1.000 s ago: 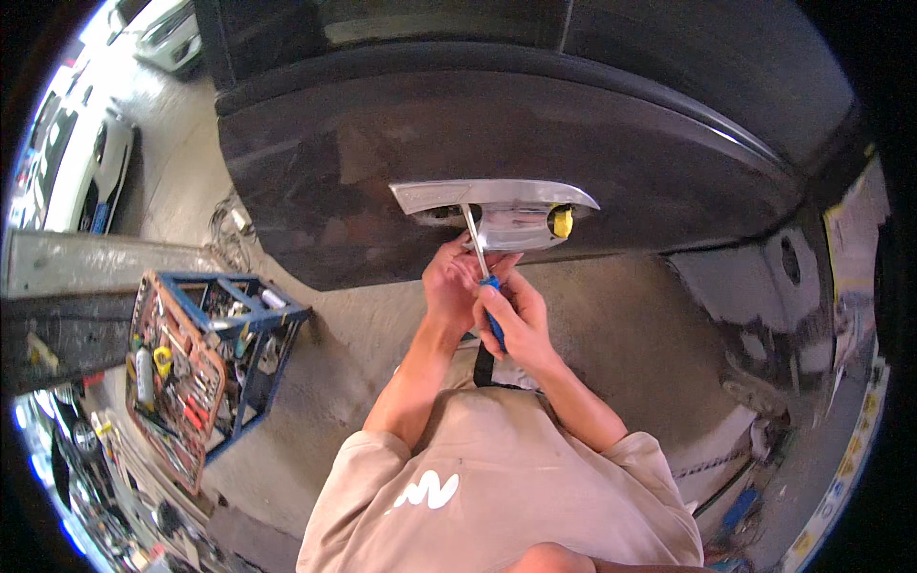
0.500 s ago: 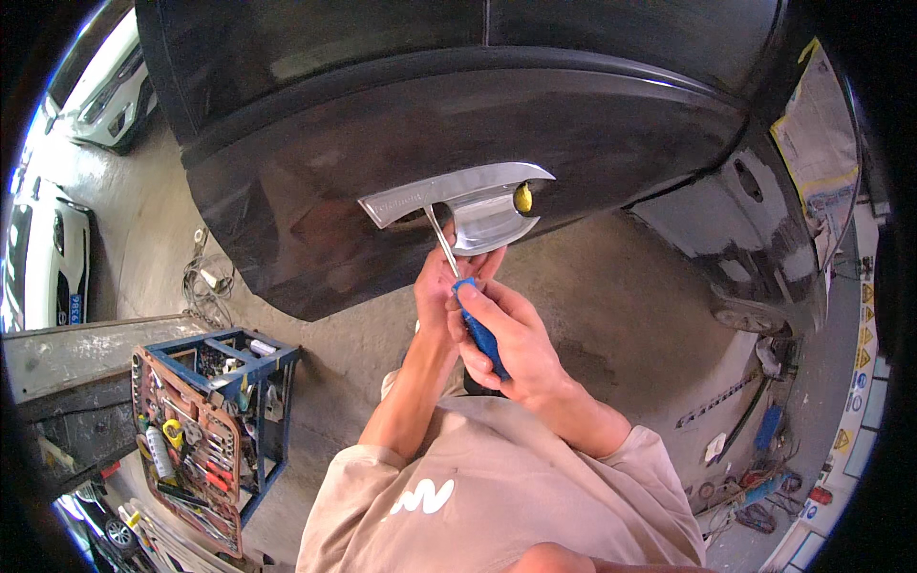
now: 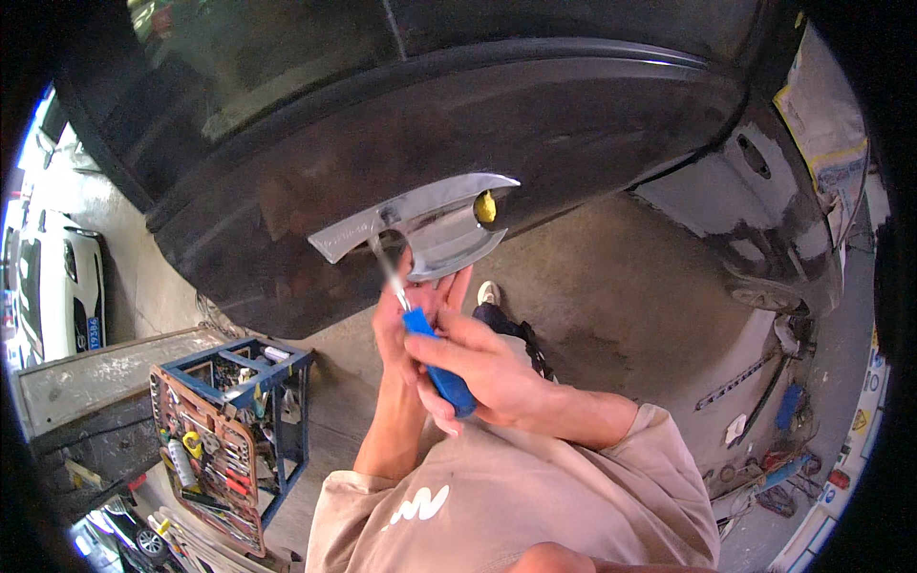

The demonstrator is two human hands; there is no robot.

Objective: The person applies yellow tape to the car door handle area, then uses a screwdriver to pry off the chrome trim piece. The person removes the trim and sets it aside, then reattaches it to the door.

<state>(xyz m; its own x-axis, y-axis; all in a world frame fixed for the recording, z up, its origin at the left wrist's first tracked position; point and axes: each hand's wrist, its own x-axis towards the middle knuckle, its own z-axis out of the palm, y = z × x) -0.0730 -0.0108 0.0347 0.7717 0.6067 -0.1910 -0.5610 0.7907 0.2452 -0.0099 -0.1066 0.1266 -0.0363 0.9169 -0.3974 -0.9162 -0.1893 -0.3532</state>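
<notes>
The screwdriver (image 3: pixel 451 388) is lying aslant in front of the door (image 3: pixel 277 229), long axis running up and to the left. Its blue handle is sitting low, near me; its shaft is pointing toward the dark gap left of the cup (image 3: pixel 458 250) in the chrome trim (image 3: pixel 411 209). The shaft is blurring there; I cannot tell whether the tip is touching.

My right hand (image 3: pixel 492 374) is wrapping the handle, fingers closed around it. My left hand (image 3: pixel 394 332) is sitting behind the shaft, under the cup; I cannot tell how far its fingers are closing or on what.

In the way: the trim's upper strip is crossing just above the gap, and my left fingers are crowding in below.

Around: yellow stuff (image 3: pixel 486 206) is showing at the cup's right; a blue cart (image 3: pixel 298 413) and tool case (image 3: pixel 250 477) are standing left, a white car (image 3: pixel 72 277) beyond.
</notes>
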